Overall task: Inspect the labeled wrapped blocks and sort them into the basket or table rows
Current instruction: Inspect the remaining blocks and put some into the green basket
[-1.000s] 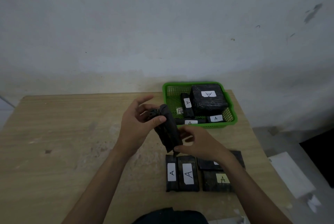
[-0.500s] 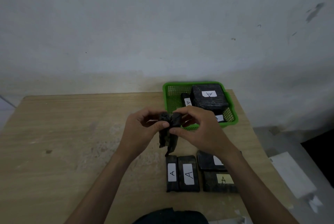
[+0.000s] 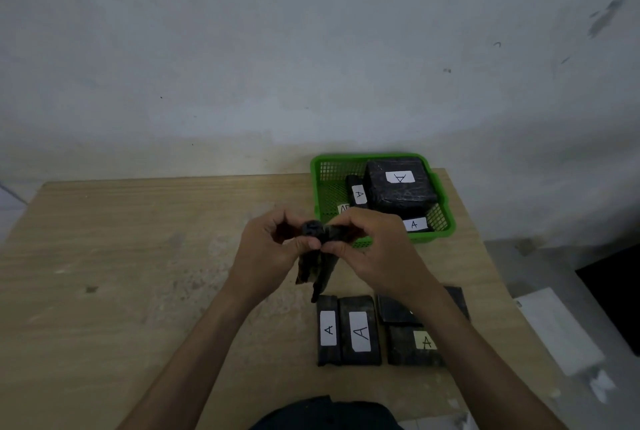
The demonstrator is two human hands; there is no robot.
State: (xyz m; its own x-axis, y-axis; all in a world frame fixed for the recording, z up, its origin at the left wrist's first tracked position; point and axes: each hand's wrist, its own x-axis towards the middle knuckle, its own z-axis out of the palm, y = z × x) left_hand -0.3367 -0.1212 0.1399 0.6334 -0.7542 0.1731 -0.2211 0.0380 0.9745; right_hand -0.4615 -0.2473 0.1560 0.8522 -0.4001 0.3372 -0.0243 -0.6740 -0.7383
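**Colours on my feed**

I see a bright green basket [image 3: 367,155] with fine lattice walls. Every block is black. The held block [image 3: 317,266] has glossy, crinkled wrap, and the large block [image 3: 398,199] wears a white label lettered in black. The narrow block [image 3: 328,357] is labelled white, the corner block [image 3: 403,350] pale yellow. The table [image 3: 121,273] shows light wood grain.

held block [image 3: 317,270]: top under L hand [image 3: 268,253] + R hand [image 3: 375,251], label n/v | rear-R block [image 3: 393,311]: label mostly behind R arm [image 3: 460,336] | basket [image 3: 446,221] near-L label [image 3: 344,209]: part hidden, unreadable | dark cloth [image 3: 322,414]: cut by btm edge
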